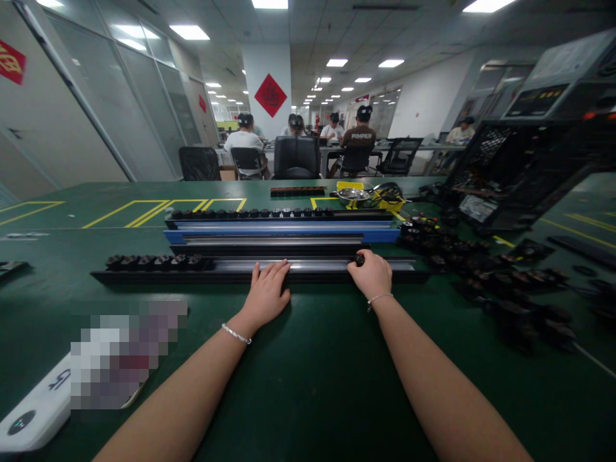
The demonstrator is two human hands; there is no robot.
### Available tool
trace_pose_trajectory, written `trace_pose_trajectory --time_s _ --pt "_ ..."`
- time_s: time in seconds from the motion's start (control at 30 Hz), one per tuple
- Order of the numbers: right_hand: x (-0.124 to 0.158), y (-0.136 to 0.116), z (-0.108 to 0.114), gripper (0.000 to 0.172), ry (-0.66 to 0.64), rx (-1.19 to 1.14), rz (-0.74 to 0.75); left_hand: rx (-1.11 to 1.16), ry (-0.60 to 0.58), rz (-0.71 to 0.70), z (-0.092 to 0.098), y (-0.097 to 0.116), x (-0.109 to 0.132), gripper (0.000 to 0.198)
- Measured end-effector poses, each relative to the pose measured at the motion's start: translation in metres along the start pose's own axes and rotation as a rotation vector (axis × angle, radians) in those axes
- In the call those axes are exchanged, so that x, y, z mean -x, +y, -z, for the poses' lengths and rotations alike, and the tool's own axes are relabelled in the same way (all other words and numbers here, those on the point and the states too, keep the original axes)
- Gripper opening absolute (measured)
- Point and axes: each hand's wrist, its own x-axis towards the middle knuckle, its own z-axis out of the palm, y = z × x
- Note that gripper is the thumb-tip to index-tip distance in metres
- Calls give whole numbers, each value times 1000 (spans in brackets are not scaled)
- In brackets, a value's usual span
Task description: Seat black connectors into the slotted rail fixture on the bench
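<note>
A long black rail (312,265) with a silvery channel lies across the green table in front of me. Several small black parts (154,261) sit in a row at its left end. My left hand (267,292) lies flat, fingers stretched out onto the rail's near edge, holding nothing. My right hand (371,274) is closed in a pinch on a small black part (359,259) at the rail's channel. Behind it lie a blue-ended rail (283,235) and another black rail (279,216) lined with black parts.
A heap of loose black parts (500,282) spreads at the right. A black crate and machine (520,167) stand at the back right, a metal bowl (353,194) behind the rails. A white device (33,414) lies near left. Several people sit at far desks.
</note>
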Motion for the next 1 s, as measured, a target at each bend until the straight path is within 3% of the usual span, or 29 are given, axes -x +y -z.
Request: trace_pose_trajectory --time_s 1.0 --pt "-6 17 5 38 31 -21 -27 -18 0 -2 -2 -1 0 54"
